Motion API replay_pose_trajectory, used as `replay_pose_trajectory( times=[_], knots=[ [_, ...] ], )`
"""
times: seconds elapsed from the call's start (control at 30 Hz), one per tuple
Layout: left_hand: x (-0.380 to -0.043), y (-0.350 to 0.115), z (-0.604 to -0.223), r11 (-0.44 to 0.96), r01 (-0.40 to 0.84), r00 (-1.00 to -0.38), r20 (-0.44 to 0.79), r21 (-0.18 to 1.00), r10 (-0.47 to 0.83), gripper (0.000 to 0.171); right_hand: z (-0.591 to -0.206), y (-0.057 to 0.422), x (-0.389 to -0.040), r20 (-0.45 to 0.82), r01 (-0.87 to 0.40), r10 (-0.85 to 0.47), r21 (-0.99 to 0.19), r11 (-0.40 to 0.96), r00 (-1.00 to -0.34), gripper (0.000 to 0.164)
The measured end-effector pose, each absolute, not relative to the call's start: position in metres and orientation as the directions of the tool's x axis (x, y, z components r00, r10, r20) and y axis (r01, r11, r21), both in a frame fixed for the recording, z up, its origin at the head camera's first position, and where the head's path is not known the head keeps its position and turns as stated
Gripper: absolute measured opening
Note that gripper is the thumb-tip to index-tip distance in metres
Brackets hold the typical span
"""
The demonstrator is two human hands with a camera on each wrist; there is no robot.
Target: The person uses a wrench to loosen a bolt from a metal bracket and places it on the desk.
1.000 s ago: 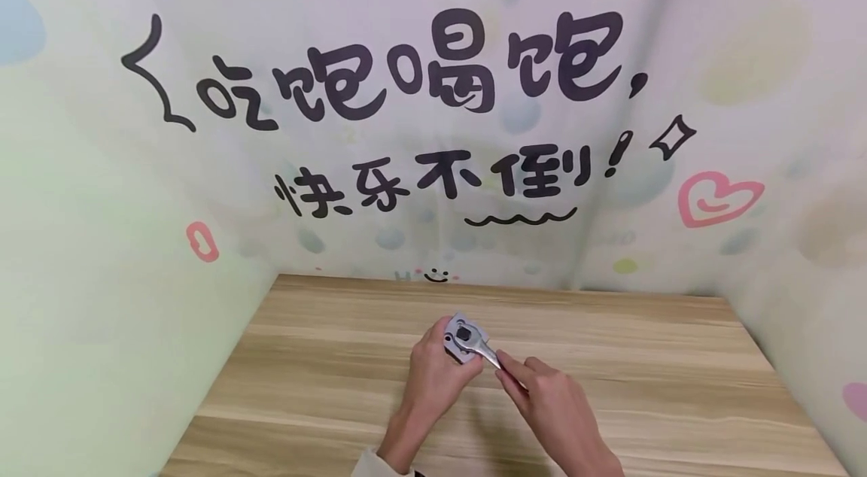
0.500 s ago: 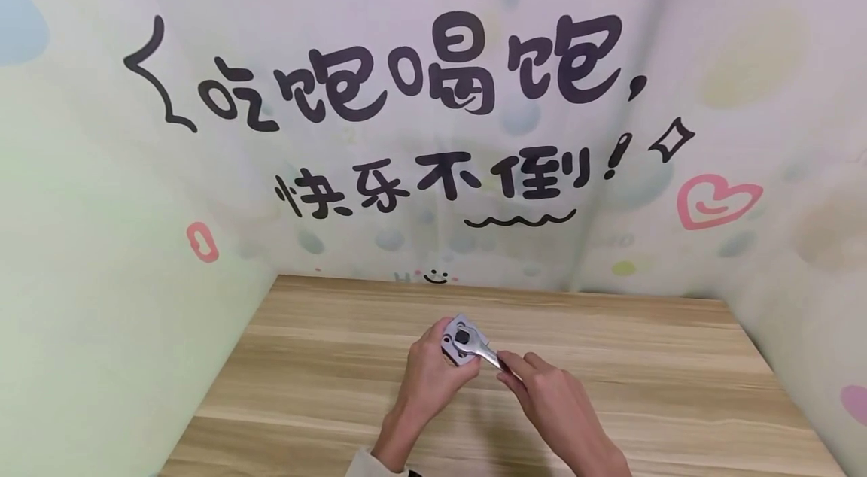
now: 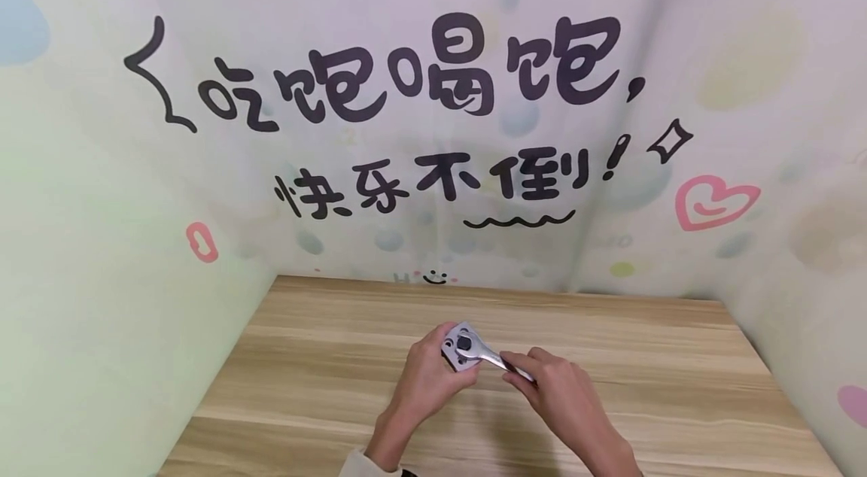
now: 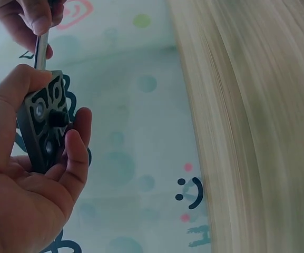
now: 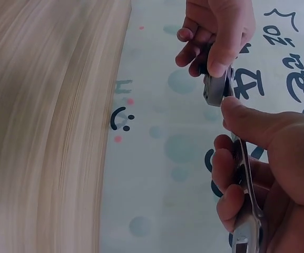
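Observation:
My left hand (image 3: 429,375) holds a small grey metal block (image 4: 41,126) by its edges, raised in front of me. The block is squarish, with round holes and a dark bolt (image 4: 58,118) through its middle. On the block's upper face in the head view, the head of a silver wrench (image 3: 479,351) sits around the dark square end of that bolt. My right hand (image 3: 558,390) grips the wrench handle (image 5: 246,179), thumb laid along it and fingers curled below. The far end of the handle shows past the palm in the right wrist view.
Beneath both hands lies a wood-grain tabletop (image 3: 325,372). A pale printed cloth (image 3: 379,244) with black lettering rises behind its back edge, and more pale cloth stands at the left and right sides.
My right hand has moved slightly right and down, and more of the wrench shows between the hands. The block has dipped a little, still held by my left hand.

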State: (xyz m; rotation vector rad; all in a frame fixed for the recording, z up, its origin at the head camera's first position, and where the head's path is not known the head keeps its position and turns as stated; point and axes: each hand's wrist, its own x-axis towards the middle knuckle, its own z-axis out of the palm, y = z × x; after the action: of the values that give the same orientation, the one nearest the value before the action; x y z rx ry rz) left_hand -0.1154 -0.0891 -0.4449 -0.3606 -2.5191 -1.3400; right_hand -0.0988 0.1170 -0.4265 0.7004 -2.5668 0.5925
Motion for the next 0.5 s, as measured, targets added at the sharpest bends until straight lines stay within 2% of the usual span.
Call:
replay_pose_trajectory(
  times=[0.5],
  knots=[
    [-0.1135,-0.0939,-0.4477,0.545,0.361,-0.932,0.315,0.757,0.181,0.062,-0.4272,0.1199,-0.1005,0.474,-0.578,-0.404,-0.312,0.754,-0.782,0.023]
  ],
)
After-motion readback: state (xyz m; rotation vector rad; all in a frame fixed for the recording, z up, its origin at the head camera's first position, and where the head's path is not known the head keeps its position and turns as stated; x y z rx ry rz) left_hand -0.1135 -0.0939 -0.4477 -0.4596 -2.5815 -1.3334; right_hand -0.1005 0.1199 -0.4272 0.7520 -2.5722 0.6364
